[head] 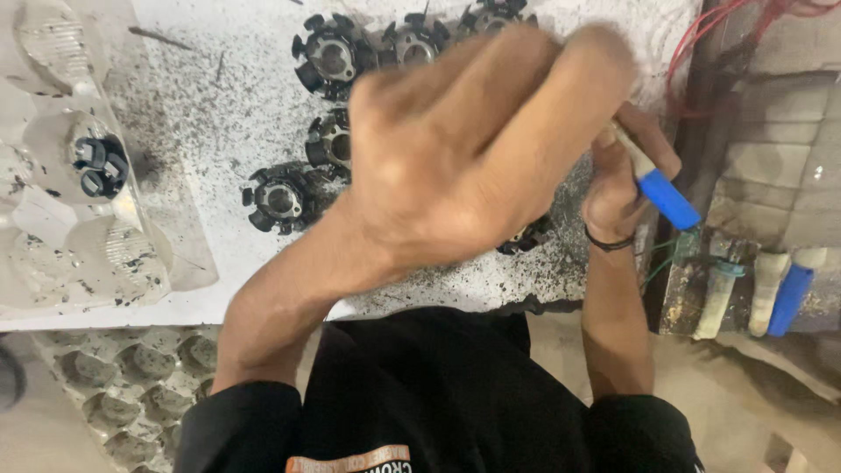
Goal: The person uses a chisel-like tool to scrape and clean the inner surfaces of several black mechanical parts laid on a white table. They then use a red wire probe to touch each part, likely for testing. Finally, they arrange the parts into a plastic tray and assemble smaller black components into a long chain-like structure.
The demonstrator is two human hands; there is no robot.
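Note:
My left hand (464, 149) hovers, blurred, over the middle of a white bench (219, 96) speckled with black grit. Its fingers are curled and its back faces me, so whatever lies under it is hidden. My right hand (618, 180) is just to its right, gripping a slim tool with a blue handle (667, 198). Several black toothed metal rings lie around the hands: one at the top (328, 57), one by the left wrist (280, 197), and one partly hidden under the hands (526, 236).
A clear plastic blister tray (53, 245) at the left holds a small black part (101, 166). Another moulded tray (131, 394) lies below the bench edge. At the right stand blue-handled (788, 298) and white-handled tools (766, 280), with red wires (701, 35) above.

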